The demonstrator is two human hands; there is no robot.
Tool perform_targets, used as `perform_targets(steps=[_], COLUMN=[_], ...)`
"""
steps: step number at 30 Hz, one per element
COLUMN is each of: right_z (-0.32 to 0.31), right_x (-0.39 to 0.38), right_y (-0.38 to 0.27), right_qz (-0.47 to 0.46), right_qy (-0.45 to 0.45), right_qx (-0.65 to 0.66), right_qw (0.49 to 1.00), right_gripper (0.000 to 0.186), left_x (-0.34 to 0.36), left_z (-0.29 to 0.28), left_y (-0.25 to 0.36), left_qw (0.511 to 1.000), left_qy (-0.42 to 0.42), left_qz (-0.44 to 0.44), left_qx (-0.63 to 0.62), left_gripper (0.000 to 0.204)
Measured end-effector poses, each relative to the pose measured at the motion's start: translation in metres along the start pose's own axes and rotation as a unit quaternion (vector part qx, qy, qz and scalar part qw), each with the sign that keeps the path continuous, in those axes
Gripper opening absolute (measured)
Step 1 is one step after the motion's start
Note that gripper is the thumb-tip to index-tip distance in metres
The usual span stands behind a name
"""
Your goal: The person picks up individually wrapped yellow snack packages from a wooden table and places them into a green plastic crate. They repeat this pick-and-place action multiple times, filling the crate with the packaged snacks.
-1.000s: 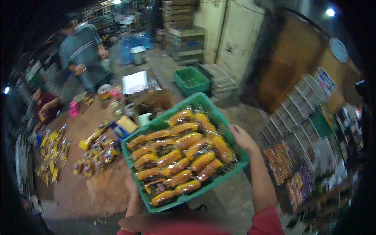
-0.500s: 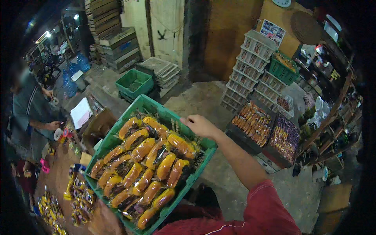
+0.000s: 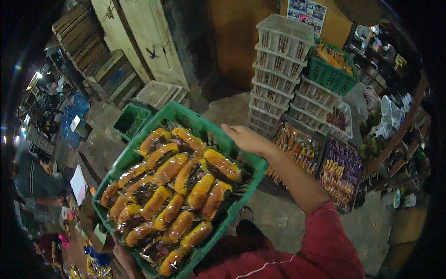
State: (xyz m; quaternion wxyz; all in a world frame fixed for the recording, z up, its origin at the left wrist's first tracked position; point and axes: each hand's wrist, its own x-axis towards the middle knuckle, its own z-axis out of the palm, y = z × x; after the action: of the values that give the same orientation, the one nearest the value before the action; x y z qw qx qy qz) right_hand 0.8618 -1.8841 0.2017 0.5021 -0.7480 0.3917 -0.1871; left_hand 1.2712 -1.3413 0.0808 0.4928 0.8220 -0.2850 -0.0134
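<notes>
I carry a green plastic crate (image 3: 230, 215) in front of my body, tilted in the view. Inside lie rows of golden bread rolls (image 3: 169, 169), each in clear shiny plastic wrap with dark and yellow printing. My right hand (image 3: 246, 138) is closed over the crate's far right rim, its fingers tucked inside the wall. At the near left side my left hand (image 3: 124, 255) holds the crate too, mostly hidden by the wall and dim.
Ahead right, white crates (image 3: 278, 60) stand in a tall stack beside a green crate of goods (image 3: 332, 69). Trays of wrapped items (image 3: 341, 172) sit low at right. An empty green crate (image 3: 132, 121) lies ahead left. At far left a person (image 3: 37, 179) is beside a table.
My view has turned right and moved nearer the white crate stack. The crate of rolls stays in both hands; the table and the person have slipped toward the left edge.
</notes>
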Motion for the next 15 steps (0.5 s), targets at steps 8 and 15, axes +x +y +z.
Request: perform_targets(steps=[8,15], right_z=[-0.094,-0.061], right_x=[0.121,0.214], right_y=[0.171,0.335], right_qz=[0.115,0.15], right_qy=[0.09,0.112], right_qx=[-0.196,-0.237], right_qw=[0.97,0.953], right_gripper=[0.09,0.088], left_x=[0.037,0.087], left_z=[0.272,0.474], left_y=[0.132,0.017], left_qw=[0.89,0.88], left_qy=[-0.095,-0.021], left_qz=[-0.358,-0.456], left_qx=[-0.266,-0.134], left_gripper=[0.061,0.07])
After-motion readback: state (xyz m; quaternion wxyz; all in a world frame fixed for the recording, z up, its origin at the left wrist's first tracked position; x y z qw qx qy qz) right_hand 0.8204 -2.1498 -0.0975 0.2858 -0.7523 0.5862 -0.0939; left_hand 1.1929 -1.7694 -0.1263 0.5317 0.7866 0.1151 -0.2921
